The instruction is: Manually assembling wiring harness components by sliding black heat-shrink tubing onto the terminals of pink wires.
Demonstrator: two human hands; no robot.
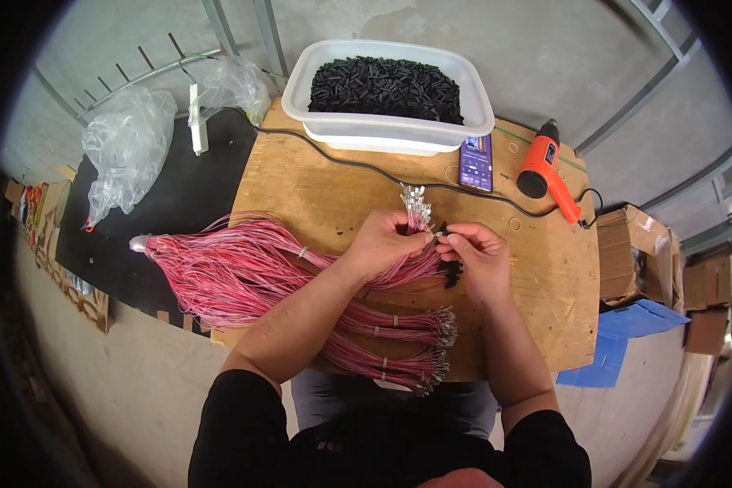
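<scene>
A large bundle of pink-and-white wires (236,272) lies across the table, with metal terminals at the right-hand ends. My left hand (386,244) is closed around one group of these wires, and its terminals (415,201) fan out above the fingers. Beside it, my right hand (480,256) pinches a small black sleeve (442,231) at a wire end, close to the left fingertips. Below the hands, several wire ends carry black sleeves (451,274). Nearer me lie tied wire groups with bare metal terminals (443,325).
A white tub (301,93) full of short black sleeves (382,88) stands at the back. Right of it are a phone (475,171) and an orange heat gun (542,169). A black cord (342,159) crosses the table. Plastic bags (130,146) lie left; cardboard boxes (634,256) stand right.
</scene>
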